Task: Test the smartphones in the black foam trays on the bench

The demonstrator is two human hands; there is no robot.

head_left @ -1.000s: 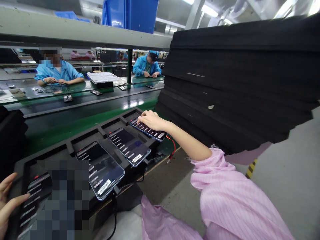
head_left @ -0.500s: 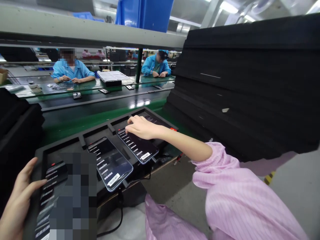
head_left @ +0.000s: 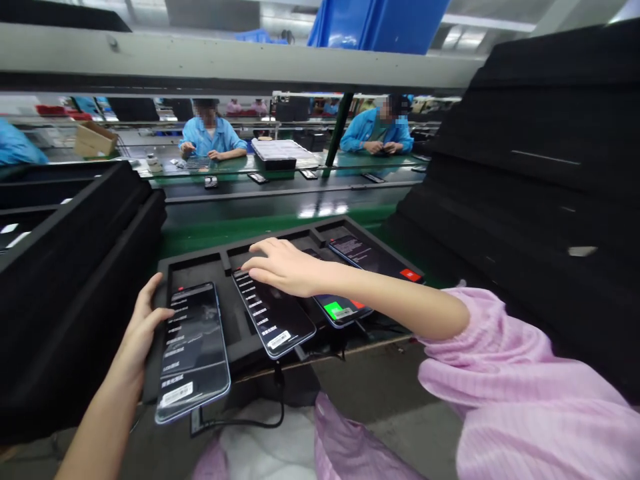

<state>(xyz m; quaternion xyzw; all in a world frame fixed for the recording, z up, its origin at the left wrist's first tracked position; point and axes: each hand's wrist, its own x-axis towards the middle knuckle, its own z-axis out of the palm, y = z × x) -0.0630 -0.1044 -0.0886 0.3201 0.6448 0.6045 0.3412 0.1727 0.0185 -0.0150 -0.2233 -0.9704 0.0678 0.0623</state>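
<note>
A black foam tray (head_left: 200, 270) holds several phones with lit menu screens. My left hand (head_left: 140, 330) rests on the left edge of the leftmost phone (head_left: 193, 350), its thumb touching the phone's top left corner and its fingers apart. My right hand (head_left: 283, 265) lies flat over the top of the second phone (head_left: 273, 313), fingers stretched out towards the left. A third phone (head_left: 340, 310) shows a green patch, partly hidden by my forearm. A fourth phone (head_left: 375, 257) lies farthest right with a red patch on its screen.
Tall stacks of black foam trays stand at the right (head_left: 540, 200) and at the left (head_left: 65, 267). A green conveyor belt (head_left: 280, 207) runs behind the tray. Two people in blue sit at the far bench (head_left: 210, 137) (head_left: 377, 130). Cables hang below the phones.
My right hand has moved left from the rightmost phone to the second phone. My left hand has come up along the leftmost phone. The view has swung to the left.
</note>
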